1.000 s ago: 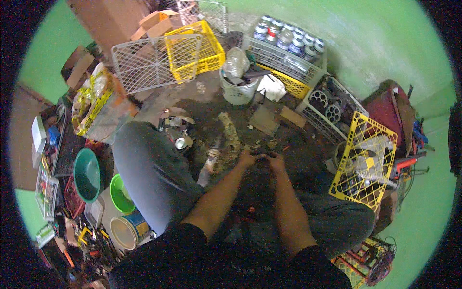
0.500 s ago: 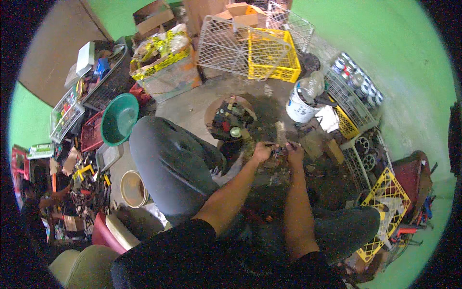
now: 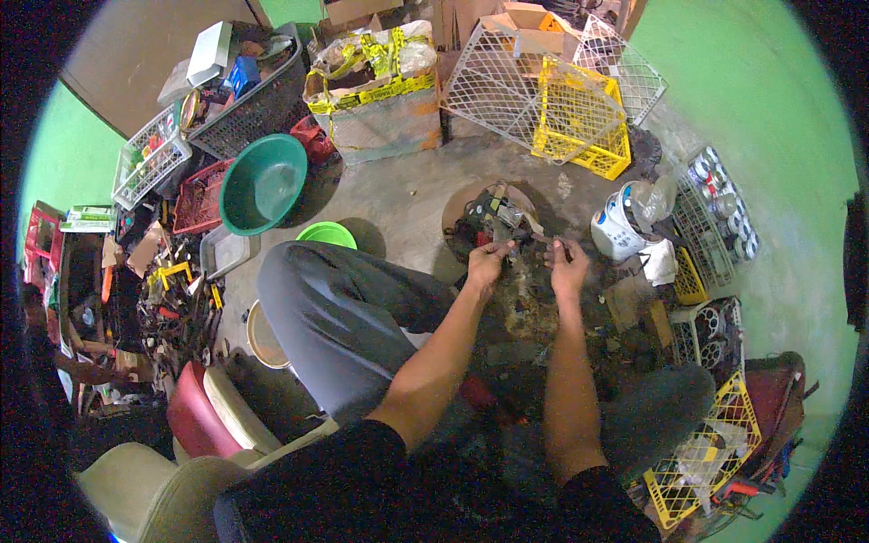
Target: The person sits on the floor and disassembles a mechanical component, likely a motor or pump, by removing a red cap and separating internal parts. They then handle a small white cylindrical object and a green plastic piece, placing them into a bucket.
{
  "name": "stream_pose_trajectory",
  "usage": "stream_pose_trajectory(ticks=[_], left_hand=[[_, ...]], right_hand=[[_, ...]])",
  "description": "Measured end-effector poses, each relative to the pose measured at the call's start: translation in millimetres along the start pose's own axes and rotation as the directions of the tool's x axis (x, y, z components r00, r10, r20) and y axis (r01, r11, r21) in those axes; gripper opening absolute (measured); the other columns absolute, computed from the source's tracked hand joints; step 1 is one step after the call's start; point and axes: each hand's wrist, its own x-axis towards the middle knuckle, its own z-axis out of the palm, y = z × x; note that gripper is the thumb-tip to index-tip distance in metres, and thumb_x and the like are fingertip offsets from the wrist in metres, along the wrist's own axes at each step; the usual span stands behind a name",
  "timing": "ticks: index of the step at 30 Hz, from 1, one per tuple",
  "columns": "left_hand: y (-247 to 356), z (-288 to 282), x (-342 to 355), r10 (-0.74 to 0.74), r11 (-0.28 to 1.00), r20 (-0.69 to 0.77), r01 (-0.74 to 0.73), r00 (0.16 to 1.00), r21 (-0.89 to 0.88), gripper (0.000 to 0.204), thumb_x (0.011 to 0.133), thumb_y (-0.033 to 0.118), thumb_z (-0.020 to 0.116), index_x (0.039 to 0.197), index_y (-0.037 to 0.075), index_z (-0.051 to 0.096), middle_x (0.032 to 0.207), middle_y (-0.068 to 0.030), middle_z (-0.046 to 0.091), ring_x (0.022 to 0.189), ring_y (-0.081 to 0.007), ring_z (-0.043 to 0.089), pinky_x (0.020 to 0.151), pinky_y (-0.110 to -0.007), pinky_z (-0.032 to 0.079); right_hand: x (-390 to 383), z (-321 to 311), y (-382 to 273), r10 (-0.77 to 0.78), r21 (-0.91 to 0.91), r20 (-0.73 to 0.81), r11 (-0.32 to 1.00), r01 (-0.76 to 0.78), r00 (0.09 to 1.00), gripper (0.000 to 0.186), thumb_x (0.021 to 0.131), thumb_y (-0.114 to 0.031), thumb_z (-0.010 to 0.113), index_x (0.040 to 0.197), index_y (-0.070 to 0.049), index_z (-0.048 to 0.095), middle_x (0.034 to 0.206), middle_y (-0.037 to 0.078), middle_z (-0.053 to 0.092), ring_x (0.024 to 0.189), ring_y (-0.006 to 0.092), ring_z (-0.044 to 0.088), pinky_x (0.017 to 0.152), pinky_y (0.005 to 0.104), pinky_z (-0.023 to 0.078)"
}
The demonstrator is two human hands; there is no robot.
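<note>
Both my arms reach forward over the dark, littered floor, hands raised a short way apart. My left hand [image 3: 489, 263] is closed, thumb and fingertips pinched together at something small and dark. Opposite it, my right hand [image 3: 568, 266] is also pinched, its fingers bent. What the fingers hold is too small and blurred to name. Just beyond my hands stands a round container [image 3: 453, 220] heaped with mixed parts [image 3: 493, 213], some of them dark and some metallic. My fingertips overlap its near side in the view; whether they touch it I cannot tell.
A green basin [image 3: 238, 196] and a lime-green bowl [image 3: 328, 235] lie left of my knee. Yellow crates [image 3: 611, 154] and a wrapped box [image 3: 385, 127] stand at the back. To the right are a white bucket [image 3: 608, 237] and a rack of cans [image 3: 724, 204].
The view has swung, so the surroundings sit farther right and the lime-green bowl shows. My hands have risen towards the round container and moved slightly apart.
</note>
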Motion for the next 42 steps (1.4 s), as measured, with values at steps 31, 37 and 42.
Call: stream_pose_trajectory(ticks=[31, 37, 42], left_hand=[[-27, -18, 54, -0.021, 0.981, -0.327, -0.044, 0.945, -0.188, 0.02, 0.088, 0.013, 0.072, 0.103, -0.002, 0.07, 0.1, -0.0084, 0.07, 0.089, -0.0185, 0.063, 0.081, -0.031, 0.049], [-20, -11, 42, -0.009, 0.975, -0.275, -0.053, 0.961, -0.217, 0.021, 0.087, 0.01, 0.071, 0.105, -0.001, 0.071, 0.101, -0.0092, 0.071, 0.087, -0.0184, 0.065, 0.081, -0.03, 0.05], [-24, -23, 48, 0.246, 0.969, -0.33, -0.228, 0.911, 0.095, 0.03, 0.08, 0.004, 0.069, 0.108, -0.002, 0.07, 0.104, -0.0124, 0.072, 0.09, -0.0216, 0.067, 0.086, -0.034, 0.05]], right_hand=[[-8, 22, 39, 0.061, -0.551, 0.082, 0.835, -0.006, 0.995, 0.048, 0.097, -0.04, 0.054, 0.12, 0.001, 0.063, 0.118, 0.026, 0.063, 0.109, 0.0425, 0.06, 0.093, 0.0478, 0.047], [-14, 17, 30, 0.19, -0.561, 0.007, 0.813, -0.153, 0.982, 0.062, 0.097, -0.049, 0.053, 0.126, 0.005, 0.059, 0.125, 0.029, 0.059, 0.119, 0.0414, 0.056, 0.1, 0.0459, 0.043], [-2, 4, 47, 0.203, -0.481, 0.137, 0.869, -0.114, 0.97, 0.064, 0.096, -0.052, 0.054, 0.126, 0.003, 0.059, 0.124, 0.028, 0.06, 0.118, 0.0412, 0.057, 0.1, 0.0441, 0.043]])
